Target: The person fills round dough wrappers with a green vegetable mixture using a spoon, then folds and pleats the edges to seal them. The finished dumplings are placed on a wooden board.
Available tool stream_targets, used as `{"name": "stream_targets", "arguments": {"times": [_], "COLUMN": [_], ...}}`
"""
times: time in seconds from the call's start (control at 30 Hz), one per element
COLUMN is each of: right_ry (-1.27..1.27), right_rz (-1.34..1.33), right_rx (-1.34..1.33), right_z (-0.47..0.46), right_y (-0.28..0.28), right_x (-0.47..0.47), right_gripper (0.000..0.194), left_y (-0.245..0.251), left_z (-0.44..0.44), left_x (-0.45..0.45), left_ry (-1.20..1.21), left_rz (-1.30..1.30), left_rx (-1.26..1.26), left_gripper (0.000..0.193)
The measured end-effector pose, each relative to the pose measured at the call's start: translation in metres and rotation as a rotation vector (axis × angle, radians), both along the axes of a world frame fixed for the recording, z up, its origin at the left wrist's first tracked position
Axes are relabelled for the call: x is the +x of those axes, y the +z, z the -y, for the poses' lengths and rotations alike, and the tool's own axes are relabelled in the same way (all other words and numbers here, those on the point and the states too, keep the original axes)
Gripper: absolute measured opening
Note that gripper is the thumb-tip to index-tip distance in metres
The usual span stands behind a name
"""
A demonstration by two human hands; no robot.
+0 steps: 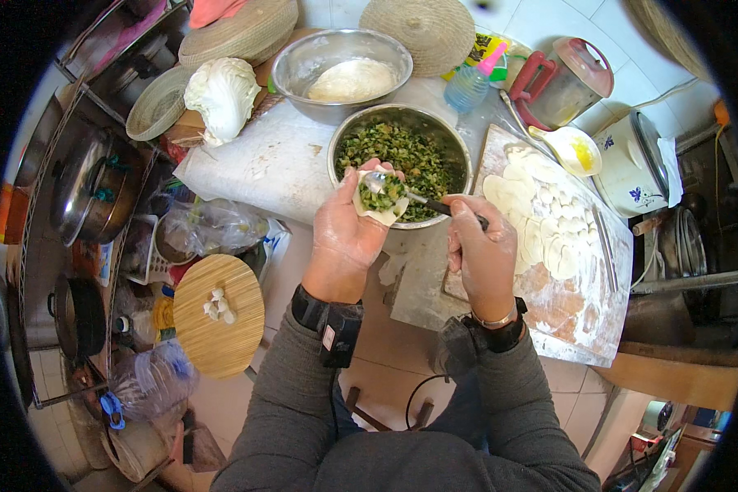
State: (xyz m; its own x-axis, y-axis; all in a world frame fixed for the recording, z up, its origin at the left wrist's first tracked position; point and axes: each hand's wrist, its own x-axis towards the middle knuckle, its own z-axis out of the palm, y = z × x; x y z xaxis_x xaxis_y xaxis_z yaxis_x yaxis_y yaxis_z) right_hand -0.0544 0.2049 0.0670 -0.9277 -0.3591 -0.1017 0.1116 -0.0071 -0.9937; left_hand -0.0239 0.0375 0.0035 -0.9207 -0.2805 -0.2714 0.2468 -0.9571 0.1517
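Observation:
A round dough wrapper with chopped green filling lies cupped in my left hand, over the near rim of a steel bowl of chopped green filling. My right hand grips the dark handle of a metal spoon, whose bowl touches the filling on the wrapper. To the right, flat dough wrappers overlap on a floured wooden board, beside small dough pieces and a thin rod.
Behind stands a steel basin holding dough. A cabbage and woven baskets are at the back left. A squeeze bottle, red-lidded pitcher, white ladle and white pot stand back right. Garlic cloves lie on a round wooden stool.

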Motion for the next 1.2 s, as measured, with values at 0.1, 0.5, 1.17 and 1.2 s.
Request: {"name": "stream_targets", "arguments": {"times": [0.1,0.5,1.17,1.2], "right_ry": [0.008,0.064,0.272,0.237], "right_rz": [-0.069,-0.026,-1.031,-0.936], "right_rx": [0.096,0.095,0.201,0.181], "right_z": [-0.003,-0.015,0.005,0.004], "right_y": [0.004,-0.001,-0.025,-0.026], "right_x": [-0.003,-0.011,-0.019,-0.019], "right_gripper": [0.021,0.019,0.013,0.013], "left_y": [-0.003,0.004,0.024,0.025], "left_z": [-0.003,-0.004,-0.015,-0.018], "left_x": [-0.001,0.0,0.017,0.018], "left_ry": [-0.04,0.055,-0.296,-0.305], "left_rz": [0.077,0.126,0.034,0.016], "left_rx": [-0.045,-0.115,-0.409,-0.49], "left_gripper": [0.037,0.038,0.033,0.036]}}
